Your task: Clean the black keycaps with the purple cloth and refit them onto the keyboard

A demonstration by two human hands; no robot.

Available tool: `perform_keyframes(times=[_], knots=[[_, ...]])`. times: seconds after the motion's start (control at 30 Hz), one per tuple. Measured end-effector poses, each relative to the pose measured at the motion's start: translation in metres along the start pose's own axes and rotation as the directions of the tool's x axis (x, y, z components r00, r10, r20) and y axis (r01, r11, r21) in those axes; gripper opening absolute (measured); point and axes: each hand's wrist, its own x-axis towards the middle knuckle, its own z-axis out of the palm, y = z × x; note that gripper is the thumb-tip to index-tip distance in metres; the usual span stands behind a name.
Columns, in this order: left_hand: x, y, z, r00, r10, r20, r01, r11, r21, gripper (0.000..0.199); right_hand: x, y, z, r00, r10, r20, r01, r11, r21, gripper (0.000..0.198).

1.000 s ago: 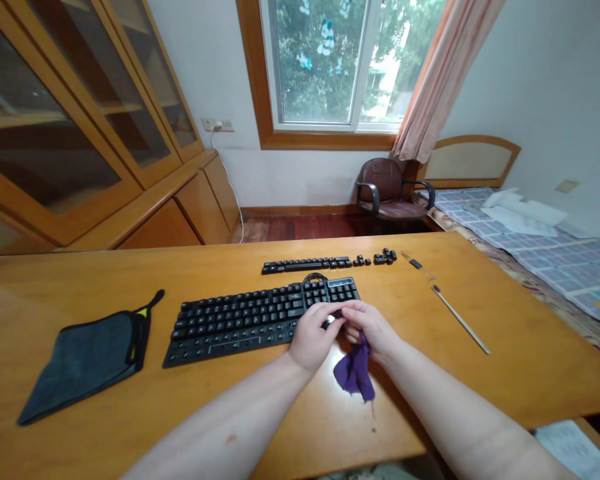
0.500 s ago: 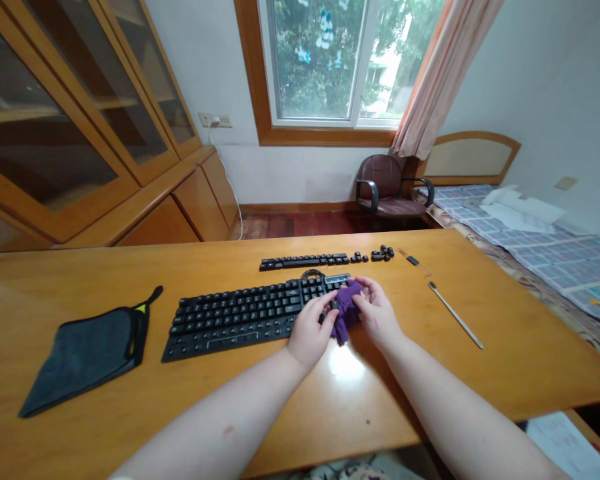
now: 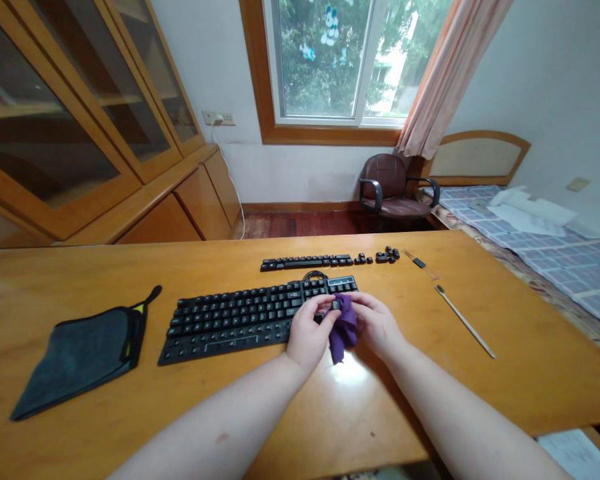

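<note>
Between the thumb and fingers of my left hand (image 3: pixel 307 333) is a small black keycap (image 3: pixel 336 305). My right hand (image 3: pixel 380 327) grips a crumpled purple cloth (image 3: pixel 344 330), which lies against the keycap and hangs down below my fingers. Both hands are close together over the right end of a black keyboard (image 3: pixel 235 317). The front rows of that keyboard have their caps off, with bare switches showing. Behind it, a row of loose black keycaps (image 3: pixel 305 263) is lined up, with more small keycaps (image 3: pixel 387 255) grouped to its right.
A folded dark grey cloth (image 3: pixel 85 353) with black edging lies on the left of the wooden table (image 3: pixel 205 427). To the right are a thin brush (image 3: pixel 465 322) and a wire keycap puller (image 3: pixel 419 263). A brown chair (image 3: pixel 387 187) stands beyond the table.
The purple cloth has shifted and now hangs lower, and my right fingers have moved behind it. The keycap in my left hand shows more clearly. The view has shifted slightly.
</note>
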Motion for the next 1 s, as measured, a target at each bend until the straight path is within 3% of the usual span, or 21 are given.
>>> perform_keyframes(times=[0.17,0.33,0.57,0.7,0.83,1.0], knots=[[-0.001,-0.003,0.000,0.998,-0.052,-0.023,0.051,0.998,-0.040,0.019,0.002,-0.002,-0.004,0.993,-0.088,0.075,0.097,0.988,-0.122,0.030],[-0.003,0.002,-0.005,1.000,-0.002,-0.017,0.002,0.999,0.038,0.016,0.002,-0.006,-0.006,0.977,-0.161,0.141,0.189,0.957,-0.218,0.022],[-0.003,0.001,-0.006,1.000,0.011,-0.003,-0.011,1.000,-0.002,0.020,0.000,-0.002,0.000,0.988,-0.087,0.125,0.111,0.972,-0.206,0.015],[-0.002,0.001,-0.006,0.998,0.059,-0.009,-0.059,0.998,-0.004,0.020,-0.001,-0.002,0.004,0.986,-0.138,0.092,0.154,0.968,-0.197,0.015],[-0.002,0.003,-0.005,0.987,0.153,-0.048,-0.154,0.988,-0.009,0.020,-0.001,-0.001,0.003,0.973,-0.185,0.140,0.213,0.952,-0.218,0.017],[-0.003,0.004,-0.005,0.989,0.142,-0.036,-0.142,0.990,0.003,0.021,0.000,-0.001,0.001,0.969,-0.208,0.137,0.238,0.934,-0.268,0.012]])
